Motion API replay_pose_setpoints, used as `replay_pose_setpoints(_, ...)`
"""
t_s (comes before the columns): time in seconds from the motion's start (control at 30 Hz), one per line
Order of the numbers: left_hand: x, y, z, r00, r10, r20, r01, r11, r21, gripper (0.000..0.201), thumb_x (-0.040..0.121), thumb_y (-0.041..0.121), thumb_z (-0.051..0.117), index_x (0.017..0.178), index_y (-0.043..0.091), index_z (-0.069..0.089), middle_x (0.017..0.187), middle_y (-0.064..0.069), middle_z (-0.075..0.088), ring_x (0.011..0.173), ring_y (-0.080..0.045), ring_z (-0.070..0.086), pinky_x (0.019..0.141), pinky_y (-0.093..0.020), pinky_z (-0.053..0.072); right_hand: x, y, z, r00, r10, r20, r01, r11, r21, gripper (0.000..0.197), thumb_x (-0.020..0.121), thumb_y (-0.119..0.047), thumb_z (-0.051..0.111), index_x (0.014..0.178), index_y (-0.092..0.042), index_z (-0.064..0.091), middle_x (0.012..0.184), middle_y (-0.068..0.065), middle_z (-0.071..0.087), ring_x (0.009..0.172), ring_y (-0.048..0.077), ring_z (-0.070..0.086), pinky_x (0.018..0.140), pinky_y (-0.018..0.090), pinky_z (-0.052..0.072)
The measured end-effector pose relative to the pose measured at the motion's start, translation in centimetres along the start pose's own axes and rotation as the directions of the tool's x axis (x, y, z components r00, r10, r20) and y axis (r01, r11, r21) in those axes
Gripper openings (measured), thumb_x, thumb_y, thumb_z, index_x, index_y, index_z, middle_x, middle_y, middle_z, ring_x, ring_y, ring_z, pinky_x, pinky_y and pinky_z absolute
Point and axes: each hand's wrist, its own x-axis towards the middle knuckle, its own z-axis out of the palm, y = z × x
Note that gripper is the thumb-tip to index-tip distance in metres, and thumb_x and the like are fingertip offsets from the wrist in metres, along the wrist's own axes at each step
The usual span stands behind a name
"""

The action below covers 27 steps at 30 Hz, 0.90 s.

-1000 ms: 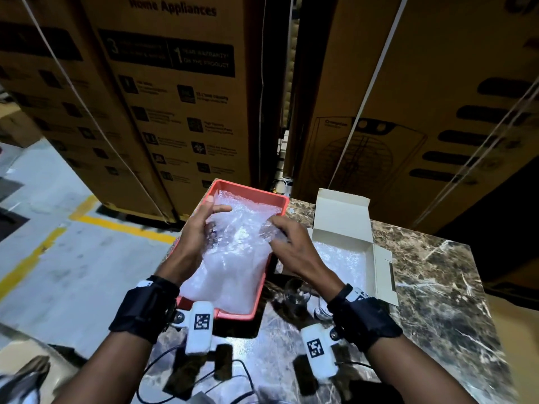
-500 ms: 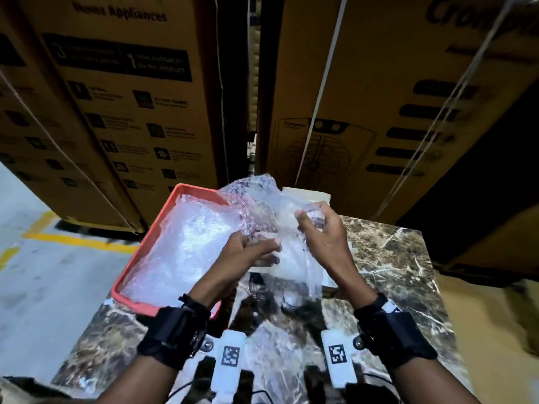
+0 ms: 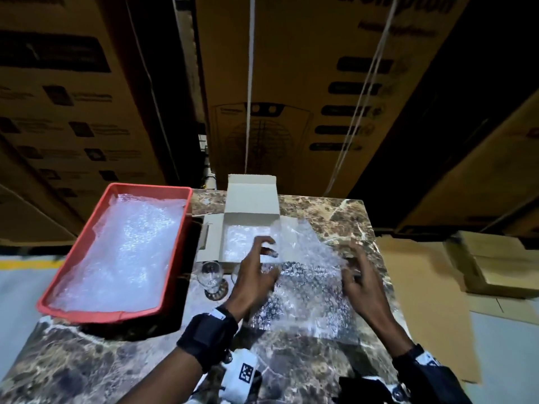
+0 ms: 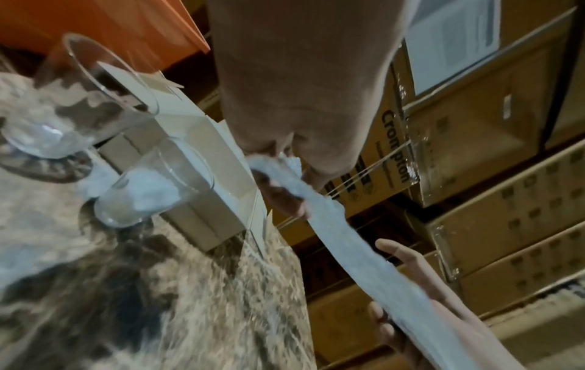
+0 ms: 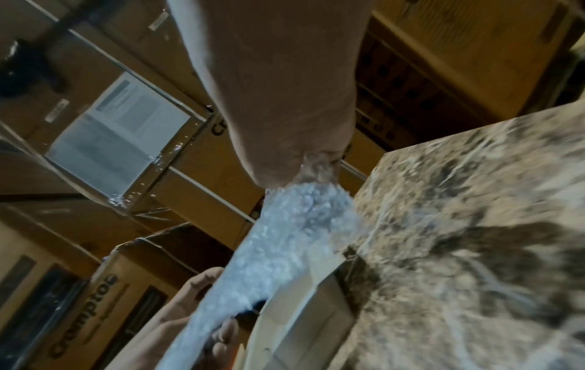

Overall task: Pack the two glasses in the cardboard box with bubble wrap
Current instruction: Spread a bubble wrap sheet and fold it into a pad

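A clear bubble wrap sheet (image 3: 306, 275) is stretched flat, low over the marble table, between my two hands. My left hand (image 3: 264, 252) pinches its left edge and my right hand (image 3: 354, 263) pinches its right edge. The left wrist view shows the sheet (image 4: 348, 250) running out from my left fingers (image 4: 285, 200), and the right wrist view shows it (image 5: 285, 237) leaving my right hand. The open cardboard box (image 3: 250, 228) stands just behind, lined with bubble wrap. Two empty glasses stand upright before the box: one (image 3: 210, 277) in plain sight, the other (image 4: 152, 185) mostly hidden behind my left hand in the head view.
A red tray (image 3: 73, 275) holding more bubble wrap sits on the table's left part. The marble table (image 3: 116, 360) ends at its right edge beside flattened cardboard (image 3: 423, 316) on the floor. Tall stacked cartons (image 3: 291, 83) stand close behind the table.
Both hands lifted one bubble wrap sheet out of the red tray, carried it to the right and lowered it spread out in front of the box.
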Motion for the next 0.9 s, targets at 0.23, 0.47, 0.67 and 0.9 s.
replay_pose_setpoints(0.23, -0.9, -3.7, 5.1, 0.97, -0.03, 0.241, -0.02, 0.979, 0.203, 0.025, 0.093, 0.008, 0.064, 0.105, 0.025, 0.077, 0.11, 0.005, 0.074, 0.075, 0.005, 0.062, 0.069, -0.023, 0.049, -3.8, 7.0, -1.7, 0.999, 0.046, -0.005, -0.046, 0.99, -0.136, 0.048, 0.095, 0.008, 0.05, 0.102, -0.032, 0.075, 0.085, -0.021, 0.068, 0.064, 0.0, 0.054, 0.063, 0.022, 0.041)
replay_pose_setpoints(0.47, -2.7, -7.8, 7.9, 0.92, -0.192, 0.342, 0.043, 0.916, 0.399, 0.047, 0.089, 0.021, 0.072, 0.135, 0.018, 0.065, 0.133, -0.003, 0.063, 0.126, -0.019, 0.059, 0.104, -0.025, 0.046, -7.5, 11.3, -1.2, 0.97, 0.245, 0.001, -0.242, 0.961, -0.133, 0.026, 0.106, -0.021, 0.048, 0.128, -0.031, 0.06, 0.069, 0.0, 0.067, 0.049, 0.008, 0.053, 0.05, 0.026, 0.042)
replay_pose_setpoints(0.67, -4.2, -7.9, 8.3, 0.935, -0.16, 0.318, -0.084, 0.77, 0.633, 0.068, 0.077, 0.048, 0.076, 0.137, 0.024, 0.057, 0.136, -0.006, 0.036, 0.12, -0.03, 0.049, 0.102, -0.033, 0.043, -9.0, 13.4, -0.8, 0.968, 0.203, 0.147, -0.131, 0.91, -0.394, 0.049, 0.1, -0.029, 0.051, 0.149, -0.034, 0.042, 0.12, -0.004, 0.061, 0.099, 0.01, 0.056, 0.086, 0.038, 0.055)
replay_pose_setpoints(0.9, -5.6, -6.2, 7.5, 0.878, -0.11, 0.466, -0.309, 0.615, 0.726, 0.066, 0.063, 0.059, 0.08, 0.12, 0.037, 0.056, 0.145, -0.002, 0.026, 0.131, -0.03, 0.03, 0.107, -0.043, 0.031, -10.6, 12.8, 0.2, 0.951, 0.114, 0.289, 0.087, 0.794, -0.601, 0.034, 0.096, -0.031, 0.053, 0.13, -0.029, 0.059, 0.142, 0.001, 0.044, 0.122, 0.015, 0.04, 0.097, 0.027, 0.04)
